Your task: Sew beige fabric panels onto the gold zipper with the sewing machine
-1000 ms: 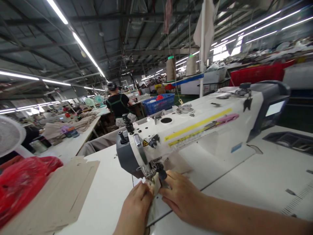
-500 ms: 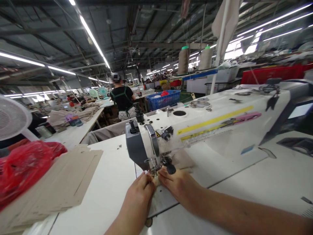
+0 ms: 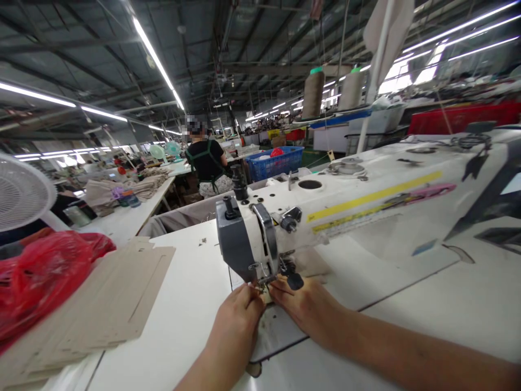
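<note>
Pinching pale fabric (image 3: 267, 297), left hand (image 3: 239, 316) + right hand (image 3: 304, 302) bunched at the sewing machine (image 3: 366, 217), inside worktop's (image 3: 185, 293) far edge; can't tell fabric's long-axis direction.

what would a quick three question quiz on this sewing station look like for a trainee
1. Multiple choice: in the picture, what sits at the left edge, next to the stacked beige panels?
a) a blue crate
b) a red plastic bag
c) a cardboard box
2. True or false: the left hand and the right hand are both at the needle end of the sewing machine.
3. Count: how many large thread cones stand at the blue rack behind the machine?

Key: 1 b; 2 true; 3 two.
</note>
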The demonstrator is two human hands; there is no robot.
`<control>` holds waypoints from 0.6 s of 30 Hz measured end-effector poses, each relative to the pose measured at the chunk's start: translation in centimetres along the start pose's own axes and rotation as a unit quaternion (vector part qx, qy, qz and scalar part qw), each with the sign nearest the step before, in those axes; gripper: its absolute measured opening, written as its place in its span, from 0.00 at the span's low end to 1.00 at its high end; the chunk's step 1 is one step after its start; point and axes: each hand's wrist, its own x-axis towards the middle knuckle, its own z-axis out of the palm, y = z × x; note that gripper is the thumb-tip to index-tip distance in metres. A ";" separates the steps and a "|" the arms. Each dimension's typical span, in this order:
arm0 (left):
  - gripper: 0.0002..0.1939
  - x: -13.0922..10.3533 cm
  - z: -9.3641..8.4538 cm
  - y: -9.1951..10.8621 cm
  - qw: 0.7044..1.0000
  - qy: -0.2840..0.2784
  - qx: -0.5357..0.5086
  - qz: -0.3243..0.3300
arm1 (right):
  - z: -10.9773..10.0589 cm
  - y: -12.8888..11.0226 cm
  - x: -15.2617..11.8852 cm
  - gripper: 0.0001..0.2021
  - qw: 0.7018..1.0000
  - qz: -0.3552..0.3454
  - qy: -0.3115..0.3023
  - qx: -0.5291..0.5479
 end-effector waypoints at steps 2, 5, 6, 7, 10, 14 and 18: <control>0.12 0.0 0.1 0.0 1.000 0.009 -0.002 -0.009 | 0.2 0.1 0.0 0.09 1.000 0.001 0.008 0.007; 0.11 -0.1 0.2 -0.1 0.999 0.008 -0.009 -0.035 | 0.2 0.0 0.0 0.09 1.000 0.015 0.012 0.020; 0.11 -0.1 0.3 -0.1 0.999 0.006 -0.010 -0.042 | 0.2 -0.1 0.1 0.09 1.000 0.021 0.009 0.021; 0.11 -0.1 0.4 -0.1 0.999 0.006 -0.011 -0.046 | 0.2 -0.2 0.1 0.09 0.999 0.026 0.006 0.022; 0.11 -0.1 0.6 -0.1 0.998 0.010 -0.017 -0.052 | 0.3 -0.3 0.2 0.09 0.999 0.034 0.004 0.030; 0.08 -0.3 0.6 -0.3 0.998 0.021 -0.022 -0.060 | -0.1 0.8 0.1 0.06 0.999 0.025 0.016 0.032; 0.07 -0.7 -0.8 0.3 0.998 0.017 -0.004 -0.065 | -1.5 2.3 -0.7 0.09 0.987 0.097 0.025 -0.127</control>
